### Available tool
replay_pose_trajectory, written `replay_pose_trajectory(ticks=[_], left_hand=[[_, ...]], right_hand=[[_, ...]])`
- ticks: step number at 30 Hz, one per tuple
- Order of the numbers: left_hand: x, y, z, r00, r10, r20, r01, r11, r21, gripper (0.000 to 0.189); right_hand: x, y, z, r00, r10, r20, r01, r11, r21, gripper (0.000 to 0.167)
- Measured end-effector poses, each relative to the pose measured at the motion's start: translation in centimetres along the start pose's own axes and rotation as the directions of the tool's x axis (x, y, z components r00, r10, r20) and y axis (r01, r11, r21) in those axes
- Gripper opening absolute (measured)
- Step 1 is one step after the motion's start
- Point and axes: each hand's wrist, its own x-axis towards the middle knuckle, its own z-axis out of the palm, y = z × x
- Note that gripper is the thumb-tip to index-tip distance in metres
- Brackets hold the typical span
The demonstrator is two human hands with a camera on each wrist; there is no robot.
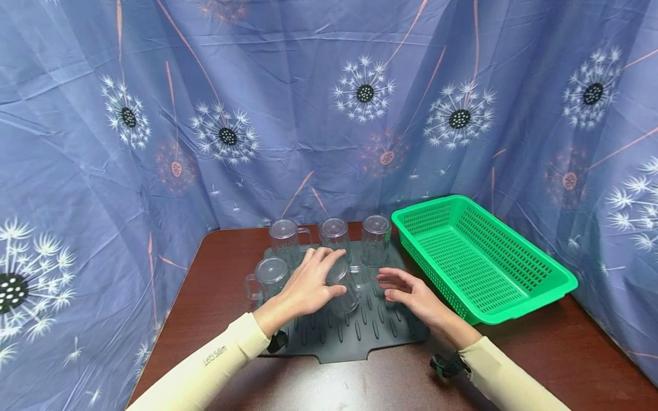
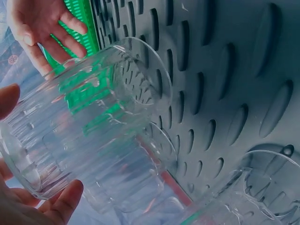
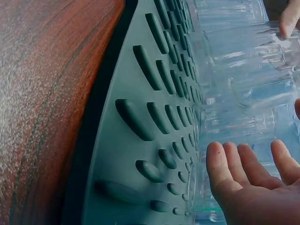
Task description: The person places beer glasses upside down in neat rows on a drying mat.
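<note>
My left hand [image 1: 312,283] grips the base end of an upside-down clear glass mug [image 1: 345,298], its fingers and thumb round the upper part. In the left wrist view this mug [image 2: 89,108] has its wide rim toward the dark ridged drying mat [image 2: 211,98]; whether the rim touches the mat I cannot tell. To the right, my right hand [image 1: 413,294] is held near the mug's handle with its fingers loosely extended and nothing in them. Another inverted glass mug [image 1: 271,275] stands on the mat left of my left hand.
Along the mat's back edge stand three more upside-down glasses: a left mug [image 1: 285,237], a middle one [image 1: 334,231] and a right one [image 1: 376,240]. A green plastic basket [image 1: 534,308] sits on the brown table [image 1: 205,279] at the right. A patterned blue curtain [image 1: 308,114] hangs behind.
</note>
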Motion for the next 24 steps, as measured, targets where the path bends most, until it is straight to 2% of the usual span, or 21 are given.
replay_pose_trajectory(ticks=[6, 11, 18, 24], left_hand=[[0.4, -0.1, 0.1, 0.999, -0.02, 0.042, 0.018, 0.999, 0.048, 0.076], [0.8, -0.3, 0.0, 0.998, -0.03, 0.053, 0.027, 0.997, 0.069, 0.075], [1.1, -0.7, 0.2, 0.996, -0.048, 0.073, 0.044, 0.997, 0.055, 0.075], [1.4, -0.8, 0.3, 0.998, -0.04, 0.057, 0.037, 0.998, 0.048, 0.074]], right_hand=[[0.2, 0.2, 0.0, 1.0, 0.008, -0.011, -0.008, 0.999, -0.038, 0.05], [0.3, 0.3, 0.0, 1.0, 0.004, -0.006, -0.004, 0.999, -0.032, 0.049], [0.4, 0.5, 0.0, 1.0, 0.031, 0.001, -0.031, 0.998, -0.051, 0.048], [0.5, 0.6, 0.0, 1.0, 0.031, 0.006, -0.03, 0.998, -0.059, 0.046]])
